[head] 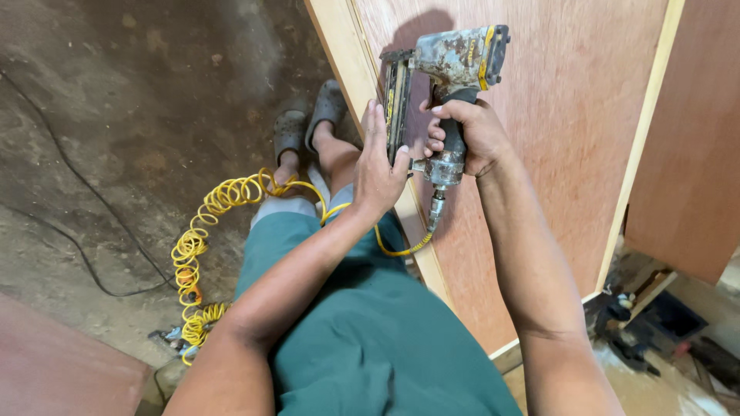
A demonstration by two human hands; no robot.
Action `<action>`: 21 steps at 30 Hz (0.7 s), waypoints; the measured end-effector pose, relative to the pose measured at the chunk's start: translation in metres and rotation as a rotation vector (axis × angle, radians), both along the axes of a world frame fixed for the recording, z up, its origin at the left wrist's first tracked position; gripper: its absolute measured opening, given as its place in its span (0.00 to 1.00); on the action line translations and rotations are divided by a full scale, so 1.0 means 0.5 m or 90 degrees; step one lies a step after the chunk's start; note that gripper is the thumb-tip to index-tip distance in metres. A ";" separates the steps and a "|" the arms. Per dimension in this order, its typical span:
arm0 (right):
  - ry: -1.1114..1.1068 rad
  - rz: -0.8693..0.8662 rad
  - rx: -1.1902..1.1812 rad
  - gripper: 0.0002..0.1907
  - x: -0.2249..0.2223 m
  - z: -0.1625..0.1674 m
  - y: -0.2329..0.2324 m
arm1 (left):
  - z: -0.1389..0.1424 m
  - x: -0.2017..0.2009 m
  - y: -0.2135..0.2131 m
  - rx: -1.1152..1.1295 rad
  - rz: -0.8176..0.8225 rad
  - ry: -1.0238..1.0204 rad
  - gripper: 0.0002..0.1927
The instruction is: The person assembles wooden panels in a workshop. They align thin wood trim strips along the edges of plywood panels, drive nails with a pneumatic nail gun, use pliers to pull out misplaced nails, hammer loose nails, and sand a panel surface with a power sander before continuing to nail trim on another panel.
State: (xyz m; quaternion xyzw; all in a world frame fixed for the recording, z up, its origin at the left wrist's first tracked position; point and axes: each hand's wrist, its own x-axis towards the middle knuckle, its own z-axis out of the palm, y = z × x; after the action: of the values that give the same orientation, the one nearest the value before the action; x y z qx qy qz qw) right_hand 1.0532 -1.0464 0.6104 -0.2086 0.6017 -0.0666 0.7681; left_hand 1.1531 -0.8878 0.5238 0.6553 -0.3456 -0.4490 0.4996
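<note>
A: Nailer first — where does it sit?

B: The pneumatic nail gun [451, 85] is in the upper middle of the frame, its nose toward the pale wooden edge strip [362, 85] of a reddish plywood panel [555, 139] that fills the upper right.

A: And the hands?

B: The right hand [470, 139] is clenched round the dark grip below the gun's body. The left hand [378, 166] lies with fingers extended along the long, narrow magazine, steadying it rather than gripping.

A: How would the tool handle?

B: I'd judge it heavy for its size and completely stiff: a cast metal body, scuffed and paint-flecked, with yellow trim. The rubbery grip is the sound place to hold; the magazine offers a flat side for a second hand. The nose end is best kept clear of fingers.

A: What trails from it?

B: A coiled yellow air hose [204, 231] runs from the fitting under the grip, springy and soft, down to the left centre, where it piles on the rough, stained concrete floor [116, 115]. A thin black cable [77, 246] snakes across the left.

A: Anything else?

B: Green trousers [370, 331] fill the lower middle, grey clogs [308, 123] above them, and dark clutter [655, 323] lies at lower right.
</note>
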 end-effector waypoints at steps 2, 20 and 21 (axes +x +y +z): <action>0.005 -0.005 0.000 0.13 -0.010 0.003 0.010 | 0.002 -0.008 0.007 0.000 -0.008 -0.009 0.41; 0.005 -0.037 0.007 0.14 -0.086 0.015 0.061 | 0.030 -0.065 0.051 0.030 -0.038 0.011 0.43; 0.002 -0.036 0.017 0.15 -0.092 0.015 0.063 | 0.031 -0.070 0.056 0.027 -0.036 0.019 0.42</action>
State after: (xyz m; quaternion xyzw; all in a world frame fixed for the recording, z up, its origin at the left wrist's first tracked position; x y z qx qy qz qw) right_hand 1.0073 -1.0147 0.6176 -0.1812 0.6093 -0.0801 0.7678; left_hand 1.1180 -0.8599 0.5391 0.6490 -0.3467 -0.4800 0.4778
